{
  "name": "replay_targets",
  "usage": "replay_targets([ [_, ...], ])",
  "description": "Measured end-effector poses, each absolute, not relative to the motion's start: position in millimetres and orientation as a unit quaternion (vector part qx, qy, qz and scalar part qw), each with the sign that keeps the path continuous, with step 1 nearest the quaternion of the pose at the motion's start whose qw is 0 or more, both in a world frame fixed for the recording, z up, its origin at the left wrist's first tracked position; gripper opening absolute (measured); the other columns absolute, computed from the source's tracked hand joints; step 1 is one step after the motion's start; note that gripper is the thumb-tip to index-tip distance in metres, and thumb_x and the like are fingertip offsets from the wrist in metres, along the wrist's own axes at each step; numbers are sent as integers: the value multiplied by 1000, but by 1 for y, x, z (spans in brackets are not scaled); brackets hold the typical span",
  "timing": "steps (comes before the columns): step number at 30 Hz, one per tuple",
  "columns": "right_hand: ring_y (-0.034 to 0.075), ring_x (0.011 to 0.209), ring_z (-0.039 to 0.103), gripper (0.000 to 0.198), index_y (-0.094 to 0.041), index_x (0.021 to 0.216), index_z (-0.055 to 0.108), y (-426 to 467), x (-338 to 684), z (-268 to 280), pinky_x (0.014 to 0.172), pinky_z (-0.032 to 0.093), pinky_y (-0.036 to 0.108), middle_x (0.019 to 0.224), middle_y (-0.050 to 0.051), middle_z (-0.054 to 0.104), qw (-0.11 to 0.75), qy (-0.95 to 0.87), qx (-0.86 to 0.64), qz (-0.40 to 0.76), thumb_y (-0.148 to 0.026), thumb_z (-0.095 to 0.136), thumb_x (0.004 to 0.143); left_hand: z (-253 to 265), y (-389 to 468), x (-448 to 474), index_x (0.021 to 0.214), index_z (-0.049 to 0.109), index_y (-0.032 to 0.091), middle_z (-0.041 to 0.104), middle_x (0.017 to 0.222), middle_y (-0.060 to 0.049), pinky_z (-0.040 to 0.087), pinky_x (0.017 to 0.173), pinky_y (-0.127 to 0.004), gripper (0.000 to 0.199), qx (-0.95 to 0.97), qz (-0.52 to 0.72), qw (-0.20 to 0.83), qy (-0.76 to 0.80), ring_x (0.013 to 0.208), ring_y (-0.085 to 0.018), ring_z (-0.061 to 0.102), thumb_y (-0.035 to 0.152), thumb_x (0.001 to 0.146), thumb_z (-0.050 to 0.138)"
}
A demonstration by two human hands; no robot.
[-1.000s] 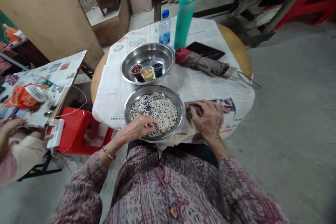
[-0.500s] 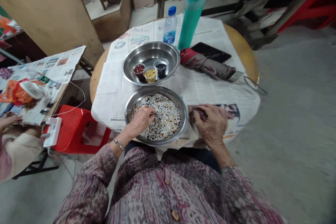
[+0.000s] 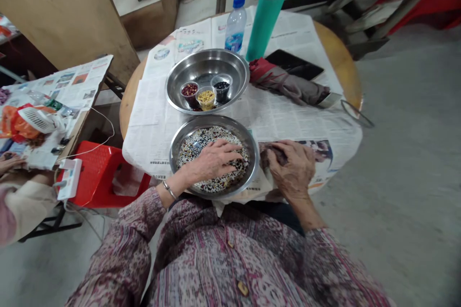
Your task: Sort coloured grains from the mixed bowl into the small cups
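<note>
A steel bowl (image 3: 255,172) near the table's front edge holds a spread of mixed grains (image 3: 192,148), white, black and yellow. Over the grains lies my left hand (image 3: 216,159), palm down, its fingers stretched and apart. Just right of this bowl, my right hand (image 3: 293,168) rests on the newspaper with curled fingers. Something dark shows between its thumb and fingers, too unclear to name. Behind stands a larger steel basin (image 3: 173,81) with three clear cups: one of dark red beans (image 3: 189,90), one of yellow grains (image 3: 206,98), one of black beans (image 3: 221,87).
Newspaper (image 3: 144,120) covers the round table. Toward the back are a water bottle (image 3: 236,24), a tall teal bottle (image 3: 270,9), a dark tablet-like slab (image 3: 297,64) and a folded umbrella (image 3: 291,84). Left are a red stool (image 3: 97,177), a power strip (image 3: 70,180) and another person's hand (image 3: 10,162).
My left hand has moved right across the grains, and its fingers have gone from pinched together to spread. My right hand stays in place beside the bowl. The view has shifted slightly.
</note>
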State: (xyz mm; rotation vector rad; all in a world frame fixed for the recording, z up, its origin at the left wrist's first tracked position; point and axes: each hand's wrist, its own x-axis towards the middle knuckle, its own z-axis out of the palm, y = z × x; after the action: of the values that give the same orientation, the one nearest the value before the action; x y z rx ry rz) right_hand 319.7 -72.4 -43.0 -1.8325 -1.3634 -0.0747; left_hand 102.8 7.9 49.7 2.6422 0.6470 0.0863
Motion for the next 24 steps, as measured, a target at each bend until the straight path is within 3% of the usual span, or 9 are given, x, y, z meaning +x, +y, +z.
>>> replay_targets([
  [3,28,106,63,24,-21,97,72,-73,320,-43,100,44,47,108,10,73,413,-542,-731,-27,-36,56,89,47,20,95,116,64,25,59,130,-6,42,105,-46,23,953,5,139,270,126,-28,49,26,93,62],
  [6,28,106,63,24,-21,97,72,-73,320,-43,100,44,47,108,10,73,411,-544,-731,-27,-36,56,89,45,24,84,107,65,20,63,109,-8,48,92,-37,18,929,-8,113,351,106,-24,59,21,98,50],
  [10,27,104,63,23,-21,96,72,-72,320,-45,99,43,46,107,10,73,417,-543,-728,-34,-35,57,88,47,15,65,112,62,21,63,103,-8,50,79,-34,22,863,-13,98,496,89,-22,64,20,101,43],
  [14,27,104,62,24,-19,95,72,-72,321,-46,98,43,44,107,11,73,415,-546,-727,-39,-37,56,88,56,-9,50,116,59,20,61,111,-8,52,82,-34,21,848,-6,112,519,96,-22,64,30,100,49],
  [19,26,102,63,25,-19,95,71,-71,323,-49,97,43,46,105,11,73,413,-552,-723,-45,-36,56,88,59,-37,50,128,53,23,56,121,-7,54,89,-36,44,888,7,153,434,108,-23,59,49,93,61],
  [22,27,102,63,23,-19,95,71,-72,324,-51,96,45,47,104,11,73,417,-553,-719,-55,-36,57,87,54,-40,61,133,52,25,52,131,-8,53,93,-39,51,917,9,130,376,115,-26,53,46,89,68],
  [24,26,102,63,22,-20,96,71,-72,324,-52,97,45,47,105,11,73,417,-554,-719,-52,-35,57,88,50,-36,70,129,56,27,52,130,-7,54,91,-37,38,934,-4,122,336,115,-25,52,37,93,64],
])
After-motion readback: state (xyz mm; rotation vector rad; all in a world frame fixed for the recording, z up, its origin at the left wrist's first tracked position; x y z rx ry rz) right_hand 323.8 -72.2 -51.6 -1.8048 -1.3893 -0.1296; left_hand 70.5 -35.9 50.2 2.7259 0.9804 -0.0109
